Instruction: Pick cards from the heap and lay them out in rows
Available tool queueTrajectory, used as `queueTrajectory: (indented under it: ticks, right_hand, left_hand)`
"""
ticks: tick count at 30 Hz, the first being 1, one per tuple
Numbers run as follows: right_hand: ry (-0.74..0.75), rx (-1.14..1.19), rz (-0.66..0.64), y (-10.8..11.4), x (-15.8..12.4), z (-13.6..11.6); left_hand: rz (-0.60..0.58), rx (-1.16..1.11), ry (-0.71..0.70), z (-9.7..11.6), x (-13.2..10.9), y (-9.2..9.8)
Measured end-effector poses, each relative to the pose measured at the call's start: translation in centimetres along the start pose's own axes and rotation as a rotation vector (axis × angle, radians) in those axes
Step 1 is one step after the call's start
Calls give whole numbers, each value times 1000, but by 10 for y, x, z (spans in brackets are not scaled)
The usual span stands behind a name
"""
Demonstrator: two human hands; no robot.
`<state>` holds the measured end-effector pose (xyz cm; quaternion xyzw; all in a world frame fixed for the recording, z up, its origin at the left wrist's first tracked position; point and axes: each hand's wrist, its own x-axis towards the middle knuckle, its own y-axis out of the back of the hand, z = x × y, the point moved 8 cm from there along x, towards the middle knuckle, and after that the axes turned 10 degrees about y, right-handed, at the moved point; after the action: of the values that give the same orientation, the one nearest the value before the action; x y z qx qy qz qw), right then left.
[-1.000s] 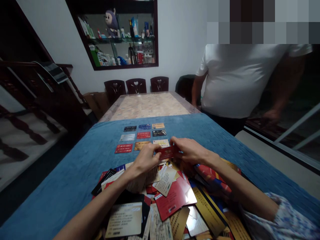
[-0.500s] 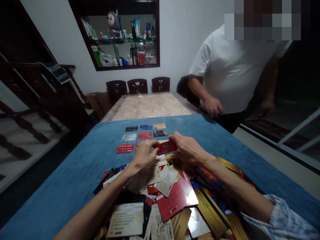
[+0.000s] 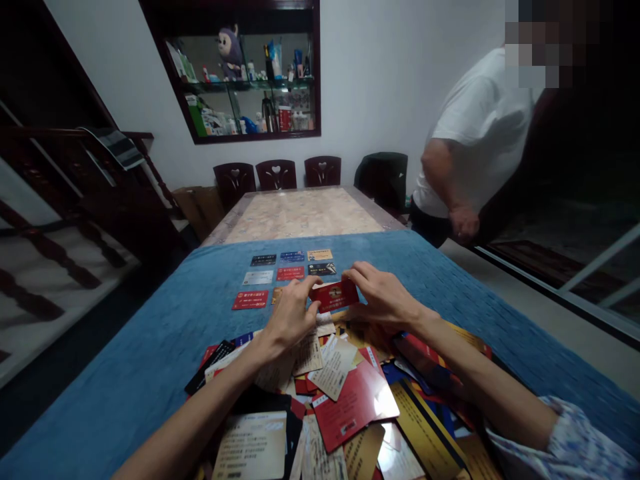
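Observation:
A dark red card (image 3: pixel 334 297) with a small emblem is held up above the near pile. My right hand (image 3: pixel 383 293) grips its right end between thumb and fingers. At the card's left end, my left hand (image 3: pixel 293 313) is closed with its thumb and forefinger at the edge. Past the hands, cards lie in rows on the blue cloth: a black card (image 3: pixel 263 261), a blue card (image 3: pixel 292 257), a pale card (image 3: pixel 258 277) and several others. The nearest row is partly hidden behind my left hand and the held card. Under my forearms spreads a heap of mixed cards (image 3: pixel 350 407).
The blue cloth (image 3: pixel 165 320) covers the near part of the table; its bare patterned top (image 3: pixel 310 213) shows beyond. Dark chairs (image 3: pixel 277 175) line the far end, below a wall cabinet (image 3: pixel 240 137). On the right stands a person (image 3: pixel 465 133) in a white shirt.
The red card now faces me more, its emblem and print showing more clearly. My left fingers have spread slightly along its edge. The person in white has turned and moved right, away from the table.

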<state>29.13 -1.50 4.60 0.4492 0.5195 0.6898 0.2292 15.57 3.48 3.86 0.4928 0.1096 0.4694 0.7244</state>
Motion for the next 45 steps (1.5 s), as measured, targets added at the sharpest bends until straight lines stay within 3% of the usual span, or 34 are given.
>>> queueTrajectory:
  ticks: [10,19,25,34,45]
  right_hand:
    - [-16,-39,40,13,3,7]
    - [-76,-55,1,22,10,22]
    - [-100,-54,-1,24,10,39]
    - [-48,-53,19,10,20,89]
    - [-159,-70,-120,-33,34,152]
  left_hand:
    - [6,107,-128,13,2,1]
    - [-26,394,-199,28,22,0]
    - [2,441,-240,30,39,-4]
    - [-64,393,-226,23,90,-22]
    - [-157,331,-146,-5,163,-71]
